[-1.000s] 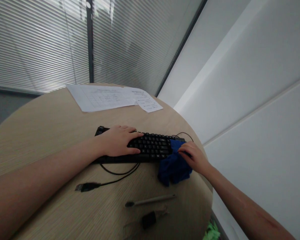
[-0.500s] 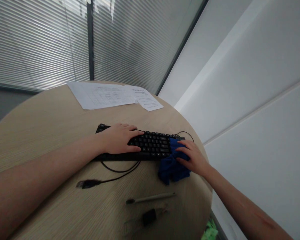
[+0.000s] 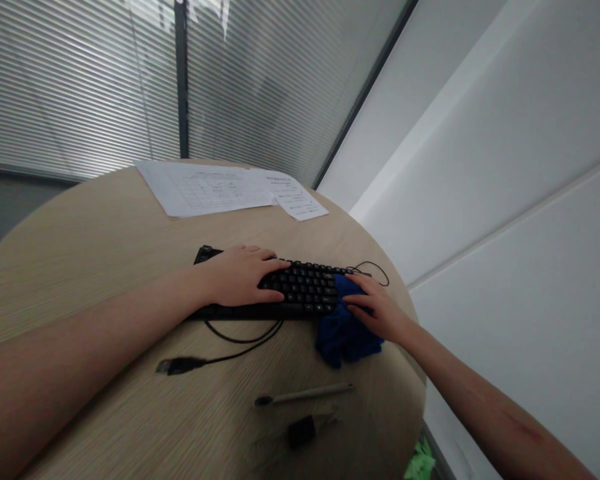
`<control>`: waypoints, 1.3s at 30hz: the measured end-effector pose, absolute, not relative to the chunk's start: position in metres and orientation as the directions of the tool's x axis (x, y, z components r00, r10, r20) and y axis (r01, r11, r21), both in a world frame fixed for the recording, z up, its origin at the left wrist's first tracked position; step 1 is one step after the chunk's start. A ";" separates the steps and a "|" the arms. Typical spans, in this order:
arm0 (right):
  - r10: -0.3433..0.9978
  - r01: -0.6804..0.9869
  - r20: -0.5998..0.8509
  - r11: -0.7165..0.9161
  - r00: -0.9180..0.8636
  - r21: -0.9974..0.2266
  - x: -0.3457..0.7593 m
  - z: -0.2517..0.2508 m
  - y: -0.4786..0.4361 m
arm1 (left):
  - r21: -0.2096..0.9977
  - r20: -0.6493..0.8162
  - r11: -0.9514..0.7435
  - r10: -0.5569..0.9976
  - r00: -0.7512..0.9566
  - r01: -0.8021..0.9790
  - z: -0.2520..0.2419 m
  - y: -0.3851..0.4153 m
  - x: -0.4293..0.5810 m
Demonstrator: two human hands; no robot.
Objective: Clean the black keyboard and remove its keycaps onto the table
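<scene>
A black keyboard (image 3: 307, 290) lies on the round wooden table. My left hand (image 3: 243, 275) rests flat across its left part, fingers spread and thumb stretched along the lower keys. At the keyboard's right end, my right hand (image 3: 377, 308) presses a bunched blue cloth (image 3: 347, 337) against the keys. Its fingers bend slightly over the cloth, and part of the cloth hangs over the near edge onto the table. The keys under the cloth and under my left palm are hidden. A black cable with a USB plug (image 3: 180, 365) lies in front of the keyboard.
Nearer me on the table (image 3: 130, 227) lie a thin pale stick with a dark end (image 3: 305, 393) and a small black object (image 3: 301, 432) with blurred clear parts. Printed sheets (image 3: 215, 190) lie at the far edge. A white wall (image 3: 505, 220) stands close on the right.
My right hand has slid slightly left along the keyboard, and the upper edge of the blue cloth has shifted with it. My left hand stays put on the keyboard.
</scene>
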State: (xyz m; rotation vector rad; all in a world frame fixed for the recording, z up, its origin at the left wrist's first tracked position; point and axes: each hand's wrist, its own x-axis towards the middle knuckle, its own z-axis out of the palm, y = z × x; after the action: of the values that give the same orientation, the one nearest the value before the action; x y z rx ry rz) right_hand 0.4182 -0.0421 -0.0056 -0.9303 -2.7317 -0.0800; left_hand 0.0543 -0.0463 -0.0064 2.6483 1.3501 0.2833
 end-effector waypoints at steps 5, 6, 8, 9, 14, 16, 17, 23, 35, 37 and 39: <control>0.579 0.583 0.079 0.812 -0.811 0.032 0.430 0.005 -0.049 | 0.223 0.097 -0.578 0.815 0.572 0.785 -0.008 -0.044 0.055; 0.584 0.588 0.065 0.807 -0.809 0.057 0.430 0.007 -0.049 | 0.222 0.097 -0.577 0.815 0.571 0.786 -0.008 -0.044 0.056; 0.590 0.594 0.065 0.797 -0.805 0.108 0.429 0.009 -0.049 | 0.218 0.095 -0.577 0.815 0.571 0.787 -0.008 -0.045 0.056; 0.587 0.593 0.079 0.796 -0.805 0.123 0.429 0.008 -0.049 | 0.216 0.095 -0.578 0.815 0.572 0.787 -0.007 -0.045 0.056; 0.585 0.616 0.225 0.781 -0.779 0.101 0.437 -0.005 -0.049 | 0.212 0.102 -0.575 0.817 0.567 0.790 -0.006 -0.048 0.056; 0.609 0.649 0.273 0.756 -0.745 0.083 0.445 -0.009 -0.051 | 0.215 0.096 -0.571 0.820 0.565 0.792 -0.006 -0.048 0.056; 0.620 0.660 0.278 0.747 -0.734 0.078 0.448 -0.010 -0.052 | 0.219 0.096 -0.570 0.820 0.564 0.792 -0.006 -0.048 0.056; 0.649 0.671 0.182 0.733 -0.739 0.112 0.451 -0.005 -0.054 | 0.217 0.099 -0.574 0.817 0.567 0.789 -0.005 -0.048 0.055; 0.767 0.810 0.398 0.579 -0.503 -0.091 0.441 -0.054 -0.050 | 0.158 0.121 -0.588 0.809 0.575 0.794 -0.002 -0.048 0.048; 0.758 0.796 0.450 0.586 -0.473 -0.152 0.439 -0.057 -0.048 | 0.149 0.121 -0.599 0.801 0.587 0.787 -0.001 -0.048 0.047; 0.743 0.776 0.523 0.591 -0.417 -0.221 0.439 -0.059 -0.047 | 0.147 0.126 -0.609 0.793 0.596 0.780 -0.002 -0.047 0.046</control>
State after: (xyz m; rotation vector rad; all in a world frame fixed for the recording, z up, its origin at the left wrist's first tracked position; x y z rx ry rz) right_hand 0.4394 -0.0467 -0.0589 -1.2010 -2.2372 -0.0735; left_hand 0.0461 -0.0472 -0.0021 2.7372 1.3514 0.2746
